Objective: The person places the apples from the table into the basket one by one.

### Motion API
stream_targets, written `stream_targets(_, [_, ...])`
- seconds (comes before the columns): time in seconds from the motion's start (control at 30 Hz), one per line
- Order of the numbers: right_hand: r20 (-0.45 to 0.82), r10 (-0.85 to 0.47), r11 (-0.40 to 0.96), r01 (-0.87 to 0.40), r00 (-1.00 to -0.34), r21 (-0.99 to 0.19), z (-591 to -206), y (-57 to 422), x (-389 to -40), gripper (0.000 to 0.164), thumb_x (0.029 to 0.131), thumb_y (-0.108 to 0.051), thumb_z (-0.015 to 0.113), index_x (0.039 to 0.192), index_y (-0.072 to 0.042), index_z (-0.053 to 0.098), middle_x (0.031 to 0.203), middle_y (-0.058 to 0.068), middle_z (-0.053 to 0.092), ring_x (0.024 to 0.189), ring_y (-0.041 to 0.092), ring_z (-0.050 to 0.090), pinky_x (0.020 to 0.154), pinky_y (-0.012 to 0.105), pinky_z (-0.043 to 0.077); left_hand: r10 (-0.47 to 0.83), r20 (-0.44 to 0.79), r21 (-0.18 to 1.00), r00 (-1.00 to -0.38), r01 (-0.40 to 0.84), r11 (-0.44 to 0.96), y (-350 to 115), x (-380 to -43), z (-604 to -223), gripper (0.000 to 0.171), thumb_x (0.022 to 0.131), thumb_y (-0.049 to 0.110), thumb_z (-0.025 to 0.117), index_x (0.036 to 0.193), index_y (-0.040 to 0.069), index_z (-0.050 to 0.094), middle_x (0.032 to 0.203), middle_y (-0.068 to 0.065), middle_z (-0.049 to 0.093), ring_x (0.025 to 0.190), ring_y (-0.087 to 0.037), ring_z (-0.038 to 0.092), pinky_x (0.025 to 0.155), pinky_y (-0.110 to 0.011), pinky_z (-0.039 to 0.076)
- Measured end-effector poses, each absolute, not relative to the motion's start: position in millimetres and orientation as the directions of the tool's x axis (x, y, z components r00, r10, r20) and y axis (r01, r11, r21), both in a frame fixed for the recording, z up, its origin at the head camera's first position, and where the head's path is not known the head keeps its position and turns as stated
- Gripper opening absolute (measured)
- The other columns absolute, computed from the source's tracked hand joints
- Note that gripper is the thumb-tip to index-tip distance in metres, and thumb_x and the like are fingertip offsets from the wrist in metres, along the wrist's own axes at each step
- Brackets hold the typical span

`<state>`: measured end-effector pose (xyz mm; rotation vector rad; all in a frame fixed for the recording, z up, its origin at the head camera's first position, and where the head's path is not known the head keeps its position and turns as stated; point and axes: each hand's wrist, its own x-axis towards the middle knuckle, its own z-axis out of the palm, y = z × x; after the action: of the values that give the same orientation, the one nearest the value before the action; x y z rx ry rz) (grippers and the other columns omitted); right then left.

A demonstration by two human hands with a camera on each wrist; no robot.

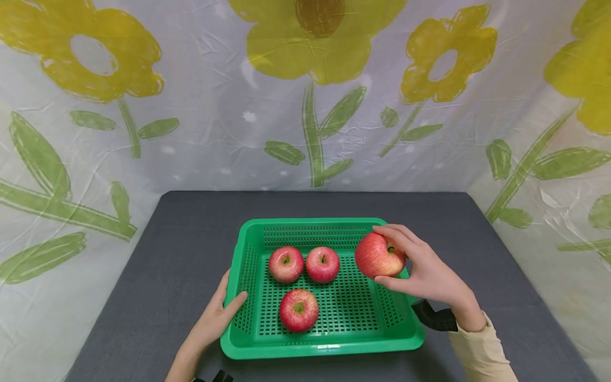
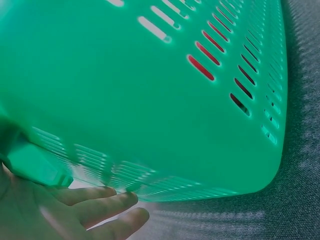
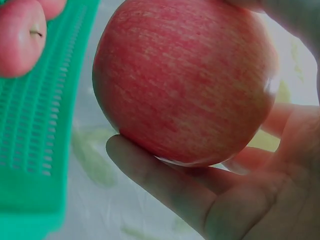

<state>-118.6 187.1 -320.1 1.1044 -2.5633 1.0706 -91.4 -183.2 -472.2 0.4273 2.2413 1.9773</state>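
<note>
A green plastic basket (image 1: 322, 350) with slotted sides holds three red apples: one at the back left (image 1: 286, 265), one beside it (image 1: 323, 265) and one nearer the front (image 1: 299, 311). My left hand (image 1: 213, 320) grips the basket's left rim, thumb over the edge and fingers along the outer wall. Over the basket's right side, my right hand (image 1: 426, 269) holds another red apple (image 1: 377, 256) between thumb and fingers. That apple (image 3: 185, 80) fills much of the right wrist view, raised above the basket.
The basket stands on a dark grey tabletop (image 1: 195, 228). Behind and at both sides hangs a pale sheet (image 1: 210, 143) painted with yellow flowers and green leaves. A black wrist mount (image 1: 434, 317) sits on the right wrist.
</note>
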Motion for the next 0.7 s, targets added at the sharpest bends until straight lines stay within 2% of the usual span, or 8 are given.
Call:
stream_targets(0.1, [0.383, -0.612, 0.439, -0.7, -0.692, -0.563, -326, 180, -122, 0.069, 0.063, -0.005, 0.077, 0.123, 0.001, 0.045, 0.12, 0.013, 0.043, 0.1, 0.017, 0.047, 0.068, 0.026, 0.048, 0.289, 0.102, 0.984, -0.952, 0.139, 0.112, -183, -92, -472, 0.062, 0.094, 0.008, 0.042, 0.142, 0.01, 0.002, 0.143, -0.016, 0.009, 0.126, -0.034, 0.02, 0.088, -0.014, 0.032])
stream_targets(0.4, [0.246, -0.695, 0.429, -0.665, -0.675, -0.612, -363, 174, -137, 0.068, 0.073, -0.027, 0.072, 0.131, -0.016, 0.038, 0.129, -0.002, 0.034, 0.109, 0.012, 0.04, 0.073, 0.025, 0.047, 0.281, 0.096, 0.982, -0.955, 0.137, 0.13, -182, -92, -472, 0.063, 0.094, 0.008, 0.043, 0.142, 0.01, 0.002, 0.144, -0.015, 0.009, 0.127, -0.032, 0.019, 0.088, -0.014, 0.032])
stream_targets(0.7, [0.182, -0.776, 0.391, -0.687, -0.604, -0.613, -375, 161, -138, 0.064, 0.074, -0.027, 0.07, 0.129, -0.017, 0.04, 0.125, -0.001, 0.036, 0.103, 0.011, 0.045, 0.074, 0.024, 0.046, 0.284, 0.09, 0.985, -0.955, 0.128, 0.117, -183, -92, -472, 0.063, 0.094, 0.008, 0.042, 0.142, 0.008, 0.001, 0.142, -0.018, 0.011, 0.125, -0.035, 0.023, 0.087, -0.016, 0.035])
